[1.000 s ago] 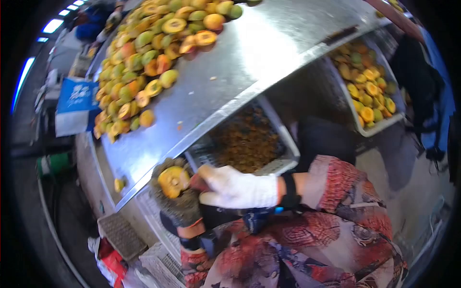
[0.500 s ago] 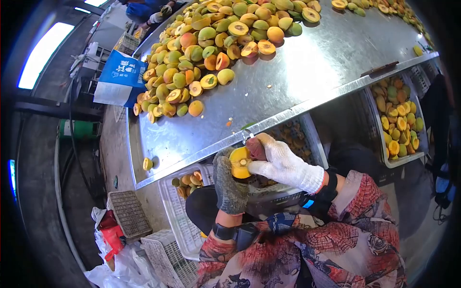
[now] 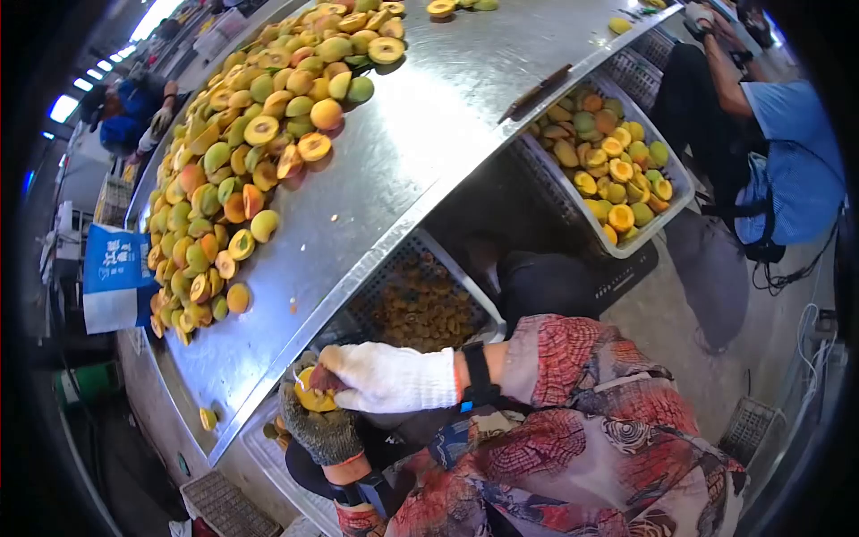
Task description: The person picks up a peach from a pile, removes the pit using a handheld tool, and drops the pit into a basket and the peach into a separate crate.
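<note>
My left hand [image 3: 320,428], in a grey knit glove, is closed around a yellow peach half [image 3: 315,391], cut face up. My right hand [image 3: 371,376], in a white glove with dark reddish fingertips, is closed over the fruit, its fingers touching the cut face. A small tool with a thin metal loop [image 3: 301,379] seems to stick out from the right fingers; the rest of it is hidden. Both hands are just off the near edge of the metal table [image 3: 394,161]. Beyond them lies a big pile of halved peaches [image 3: 242,134].
Under the table edge stands a crate of brown pits [image 3: 420,304]. A crate of peach halves [image 3: 617,170] is to the right, near a person in a blue shirt [image 3: 792,134]. Another person [image 3: 130,116] works at far left. A blue bag [image 3: 116,268] stands beside the pile.
The view has swung right, so the table and pile sit further left. The blue-shirted person has come into view. My hands still hold the peach half, with the right hand further over it.
</note>
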Available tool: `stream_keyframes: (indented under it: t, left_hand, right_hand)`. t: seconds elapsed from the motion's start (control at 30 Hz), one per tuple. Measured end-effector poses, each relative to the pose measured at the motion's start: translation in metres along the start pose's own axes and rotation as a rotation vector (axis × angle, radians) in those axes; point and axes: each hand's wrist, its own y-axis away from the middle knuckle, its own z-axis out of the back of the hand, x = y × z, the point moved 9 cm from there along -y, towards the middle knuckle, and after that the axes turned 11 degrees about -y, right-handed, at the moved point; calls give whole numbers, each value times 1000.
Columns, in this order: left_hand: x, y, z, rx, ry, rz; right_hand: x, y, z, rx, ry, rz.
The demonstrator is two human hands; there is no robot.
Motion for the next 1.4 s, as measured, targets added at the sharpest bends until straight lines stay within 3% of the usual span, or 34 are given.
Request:
stream_keyframes:
  t: [0.07, 0.17, 0.2, 0.43, 0.53, 0.6, 0.7, 0.73, 0.77, 0.8, 0.87, 0.9, 1.0, 1.07, 1.3, 1.4]
  left_hand:
    - [-4, 4, 15, -197, -240, -68]
    - [-5, 4, 2, -172, -243, -71]
    - [-11, 6, -4, -236, -463, -150]
    - [-5, 4, -8, -166, -205, -88]
    - [-7, 6, -21, -161, -470, -137]
    - [-10, 13, -9, -368, -585, -152]
    - [-2, 7, -6, -266, -421, -100]
    - [9, -1, -11, -138, 32, 5]
    - [11, -3, -5, -156, 183, 30]
    - [3, -4, 1, -290, 47, -9]
    - [-5, -3, 4, -370, -48, -52]
    - [-15, -5, -8, -295, -112, -104]
    - [-16, -11, -14, -241, -43, -159]
    - [-17, -9, -18, -270, -120, -159]
    - [-19, 1, -21, -296, -162, -230]
    - [-28, 7, -23, -327, -384, -320]
  right_hand:
    - [1, 0, -1, -15, 94, 13]
    - [3, 2, -1, 10, 101, -18]
    - [4, 3, -1, -3, 97, 21]
    - [1, 4, -1, 13, 126, -17]
    - [-4, 4, -2, 6, 141, 1]
    - [2, 4, 0, -16, 141, 50]
    - [10, 3, 3, -7, 134, 15]
    - [9, -1, 4, -20, 143, -6]
    - [8, -2, 5, -79, 73, 182]
    - [5, -4, 9, -89, 17, 7]
    - [-4, -4, 8, -94, 44, -60]
    - [1, -3, 7, -65, 22, -82]
    - [2, 2, -3, 13, -42, -83]
    - [-3, 5, -11, 101, 176, -152]
    - [-4, 4, -18, 86, 288, -82]
    - [-4, 5, -21, 115, 311, -104]
